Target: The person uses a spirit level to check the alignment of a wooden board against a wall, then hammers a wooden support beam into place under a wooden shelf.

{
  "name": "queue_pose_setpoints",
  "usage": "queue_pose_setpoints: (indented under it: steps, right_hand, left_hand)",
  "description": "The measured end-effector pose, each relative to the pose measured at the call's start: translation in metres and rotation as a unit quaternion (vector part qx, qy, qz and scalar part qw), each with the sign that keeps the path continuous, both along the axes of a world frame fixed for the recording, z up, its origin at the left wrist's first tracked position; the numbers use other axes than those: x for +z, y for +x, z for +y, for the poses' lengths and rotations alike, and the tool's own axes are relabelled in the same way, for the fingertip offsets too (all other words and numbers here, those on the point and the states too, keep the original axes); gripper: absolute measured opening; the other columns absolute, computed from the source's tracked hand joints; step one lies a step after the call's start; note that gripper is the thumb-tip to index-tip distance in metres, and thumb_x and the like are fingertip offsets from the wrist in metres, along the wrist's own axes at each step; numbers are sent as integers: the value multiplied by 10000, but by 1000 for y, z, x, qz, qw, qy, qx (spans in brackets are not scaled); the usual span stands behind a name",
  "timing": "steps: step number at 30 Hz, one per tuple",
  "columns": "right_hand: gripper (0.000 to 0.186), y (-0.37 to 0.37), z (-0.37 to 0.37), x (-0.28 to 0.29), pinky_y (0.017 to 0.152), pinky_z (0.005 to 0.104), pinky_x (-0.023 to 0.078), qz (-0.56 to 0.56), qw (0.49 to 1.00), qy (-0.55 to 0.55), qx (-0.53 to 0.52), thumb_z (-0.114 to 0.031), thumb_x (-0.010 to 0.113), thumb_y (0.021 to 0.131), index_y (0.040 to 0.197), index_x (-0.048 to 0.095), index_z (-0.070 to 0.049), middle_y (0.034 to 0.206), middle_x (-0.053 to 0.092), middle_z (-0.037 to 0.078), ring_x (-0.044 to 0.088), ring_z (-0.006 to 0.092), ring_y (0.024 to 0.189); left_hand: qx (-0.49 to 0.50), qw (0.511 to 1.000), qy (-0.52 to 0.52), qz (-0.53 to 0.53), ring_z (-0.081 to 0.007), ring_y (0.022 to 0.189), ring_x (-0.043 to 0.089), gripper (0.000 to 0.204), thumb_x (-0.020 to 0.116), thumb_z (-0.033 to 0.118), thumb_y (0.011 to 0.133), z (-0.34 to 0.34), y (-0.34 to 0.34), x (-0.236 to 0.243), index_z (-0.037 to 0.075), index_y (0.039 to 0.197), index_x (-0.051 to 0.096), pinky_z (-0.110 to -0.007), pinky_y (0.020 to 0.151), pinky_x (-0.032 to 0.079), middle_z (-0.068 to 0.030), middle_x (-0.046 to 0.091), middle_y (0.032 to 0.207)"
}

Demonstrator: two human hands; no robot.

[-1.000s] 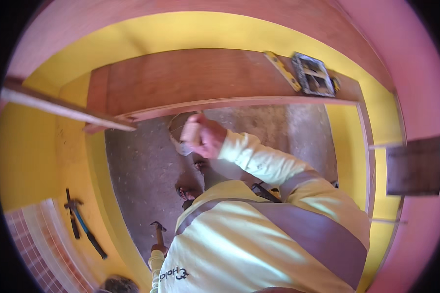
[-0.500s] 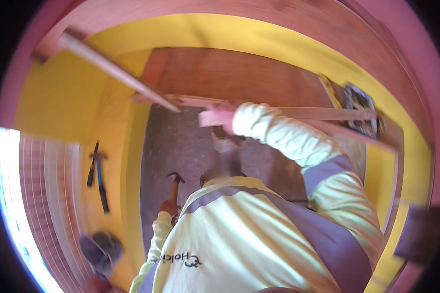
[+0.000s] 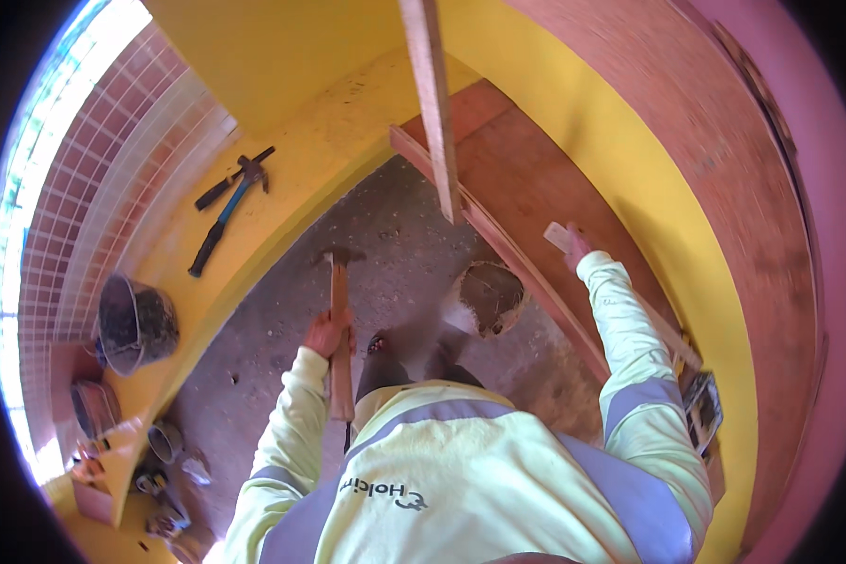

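Observation:
My left hand (image 3: 323, 333) is closed round the wooden handle of a claw hammer (image 3: 341, 390), held out over the floor with its dark head pointing away from me. My right hand (image 3: 578, 248) grips a narrow wooden strip (image 3: 556, 235) near one end; the rest runs back behind my forearm and shows again beyond it. Below that hand lies a reddish-brown panel (image 3: 526, 179), edged by a long wooden batten (image 3: 526, 267). Another wooden strip (image 3: 430, 113) reaches down from the top, its lower end near the batten.
A blue-handled hammer (image 3: 224, 224) and a dark-handled tool (image 3: 218, 192) lie on the yellow ledge (image 3: 282, 202) at left. A dark bucket (image 3: 127, 329) stands nearer. A round container (image 3: 491, 299) is on the floor ahead. A dark-framed object (image 3: 701, 412) rests beside my right arm.
The view has turned. My right hand, with the wooden strip, has gone from in front of me to the right, over the panel. My left hand's hammer shows more fully now.

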State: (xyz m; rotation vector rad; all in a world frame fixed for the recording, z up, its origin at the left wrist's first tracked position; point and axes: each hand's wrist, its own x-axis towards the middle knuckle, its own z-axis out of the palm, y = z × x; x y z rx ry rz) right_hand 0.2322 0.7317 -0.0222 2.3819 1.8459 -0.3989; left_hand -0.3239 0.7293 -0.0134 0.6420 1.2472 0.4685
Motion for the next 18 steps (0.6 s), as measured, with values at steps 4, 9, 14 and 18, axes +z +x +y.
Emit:
queue_pose_setpoints:
  steps: [4, 9, 14, 18]
  right_hand:
    - [842, -77, 59, 83, 1041, 410, 353, -45, 998, 41, -19, -273, 782, 646, 1352, 361, -90, 1277, 474, 226, 431, 393, 1211]
    - [743, -105, 186, -12, 1041, 401, 352, 258, 950, 153, 81, -282, 759, 707, 1334, 416, -80, 1358, 435, 194, 420, 339, 1251]
    - [812, -193, 274, -7, 1031, 424, 363, 293, 952, 38, 82, -458, 696, 766, 1365, 368, -20, 1339, 446, 232, 439, 343, 1248]
    - [889, -223, 319, -24, 1052, 451, 330, 164, 969, 29, 183, -535, 665, 759, 1372, 346, 26, 1374, 383, 286, 403, 405, 1257]
  left_hand:
    - [200, 971, 4, -129, -191, 520, 529, 243, 591, 308, 902, 32, 44, 12, 113, 952, 456, -348, 452, 471, -65, 520, 675]
    - [328, 912, -77, -233, -178, 519, 489, 228, 556, 336, 921, 94, 126, -10, 150, 934, 423, -362, 457, 449, -49, 495, 698]
    - [399, 888, -100, -206, -168, 518, 464, 213, 511, 340, 933, 131, 160, -38, 152, 915, 414, -365, 474, 443, -42, 468, 701]
    - [351, 881, -133, -288, -166, 513, 455, 199, 498, 305, 929, 175, 186, -24, 131, 904, 405, -358, 476, 442, -37, 449, 671]
